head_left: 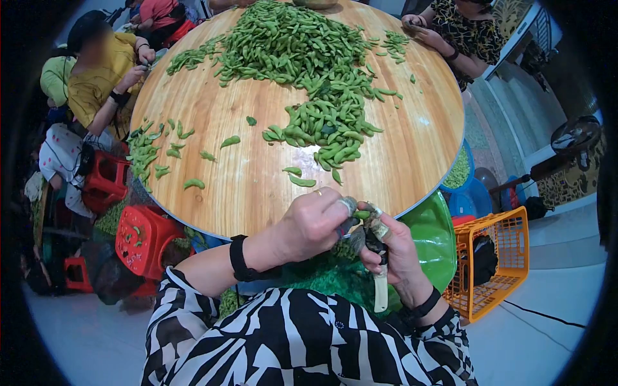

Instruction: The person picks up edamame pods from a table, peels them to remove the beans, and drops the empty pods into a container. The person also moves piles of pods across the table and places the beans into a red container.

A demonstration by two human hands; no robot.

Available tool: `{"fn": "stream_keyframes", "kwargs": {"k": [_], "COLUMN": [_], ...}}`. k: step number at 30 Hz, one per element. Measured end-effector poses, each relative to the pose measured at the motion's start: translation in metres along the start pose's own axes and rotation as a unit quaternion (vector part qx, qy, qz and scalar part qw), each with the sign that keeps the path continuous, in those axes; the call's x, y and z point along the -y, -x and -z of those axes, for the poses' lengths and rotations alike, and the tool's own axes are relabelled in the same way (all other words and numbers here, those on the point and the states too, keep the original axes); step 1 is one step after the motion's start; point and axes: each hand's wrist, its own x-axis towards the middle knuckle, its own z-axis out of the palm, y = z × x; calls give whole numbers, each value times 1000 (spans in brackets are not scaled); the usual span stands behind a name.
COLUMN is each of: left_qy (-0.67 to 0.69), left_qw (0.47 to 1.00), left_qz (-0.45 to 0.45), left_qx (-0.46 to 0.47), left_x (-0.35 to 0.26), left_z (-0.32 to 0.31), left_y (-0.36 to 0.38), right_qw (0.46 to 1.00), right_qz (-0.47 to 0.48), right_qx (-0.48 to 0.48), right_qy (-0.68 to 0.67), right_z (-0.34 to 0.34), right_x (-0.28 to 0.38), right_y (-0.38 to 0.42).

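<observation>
My left hand (315, 222) pinches a green bean pod (362, 214) just off the near edge of the round wooden table (244, 186). My right hand (393, 248) grips a small pair of scissors (376, 257) with a pale handle, its blades at the pod's end. Both hands meet over a green basin (431, 238) that sits below the table edge. A big heap of green pods (302, 51) covers the far half of the table, with a smaller cluster (328, 132) nearer me. My fingertips wear wrappings.
A person in a yellow top (103, 77) works at the left edge and another in a patterned top (463, 35) at the far right. Red plastic stools (141, 238) stand at lower left. An orange basket (496, 264) and blue basins (470, 199) sit on the floor at right.
</observation>
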Motion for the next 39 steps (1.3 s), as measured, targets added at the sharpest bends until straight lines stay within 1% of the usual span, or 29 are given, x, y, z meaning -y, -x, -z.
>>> {"fn": "stream_keyframes", "kwargs": {"k": [1, 2, 4, 5, 7, 8, 9, 10, 11, 12, 13, 14, 15, 16, 17, 19, 20, 21, 22, 23, 25, 27, 29, 31, 32, 34, 35, 37, 39], "left_qy": [-69, -70, -31, -32, 148, 148, 240, 328, 328, 375, 419, 419, 437, 454, 454, 522, 522, 558, 592, 592, 646, 645, 646, 615, 615, 519, 519, 539, 541], "left_qw": [997, 997, 999, 999, 985, 985, 954, 906, 906, 874, 838, 838, 813, 786, 785, 707, 707, 670, 631, 631, 554, 556, 555, 571, 571, 655, 655, 638, 631], "left_qz": [-34, -34, 3, 3, 78, 78, 173, 264, 264, 306, 347, 348, 379, 409, 409, 465, 465, 479, 492, 492, 517, 516, 516, 537, 537, 540, 540, 541, 546], "left_qx": [2, 2, 29, 29, 38, 37, 37, 37, 37, 36, 34, 33, 64, 96, 97, 106, 106, 103, 99, 98, 91, 90, 87, 87, 87, 98, 98, 96, 101], "left_x": [0, 0, -2, -1, 0, -3, -6, -8, -8, -7, -6, -4, -2, -1, -1, -2, -2, -3, -3, -3, 0, 1, -1, -2, -6, -14, -15, -16, -18], "left_z": [0, 1, 2, 3, 6, 7, 8, 8, 6, 3, 1, 2, 4, 5, 5, 4, 3, 1, -1, -4, -9, -12, -14, -15, -15, -14, -14, -15, -15], "left_y": [1, 1, 2, 1, -1, -2, -4, -6, -5, -4, -3, -3, -3, -3, -3, -4, -4, -3, -2, 0, 6, 9, 11, 11, 9, 4, 4, 7, 8], "right_qw": [999, 997, 998, 999, 999, 1000, 1000, 1000, 999, 999, 992, 979, 979, 963, 943, 940, 923, 904, 904, 901, 897, 903, 895, 874, 874, 851, 851, 807, 796], "right_qz": [-7, -15, -20, -24, -13, -1, -1, 14, 27, 27, 55, 83, 82, 106, 130, 139, 169, 199, 198, 182, 165, 121, 123, 141, 141, 147, 147, 178, 180], "right_qx": [5, 10, 6, 3, -1, -5, -4, -7, -11, -11, -30, -47, -46, -59, -71, -98, -99, -99, -99, -82, -61, -65, -64, -61, -61, -46, -46, -29, -34], "right_qy": [-35, -71, -59, -47, -35, -24, -24, 3, 31, 31, 105, 179, 179, 240, 299, 296, 331, 366, 366, 386, 406, 407, 423, 460, 460, 502, 502, 562, 578], "right_z": [1, 2, 2, 2, -1, -3, -3, -2, -2, -3, -5, -6, -4, 0, 3, -5, -4, -3, -2, -1, 1, 2, 3, 11, 11, 11, 11, 9, 9], "right_x": [-2, -3, -2, -2, -3, -3, -2, -1, -1, 0, 1, 2, 2, 2, 2, 8, 8, 9, 10, 12, 13, 11, 7, 2, 3, 7, 9, 12, 11], "right_y": [-1, -2, -1, -1, 1, 2, 2, 2, 3, 3, 4, 4, 3, 3, 3, 2, -1, -3, -4, -5, -5, -4, -4, -6, -5, -5, -4, -2, 0]}}
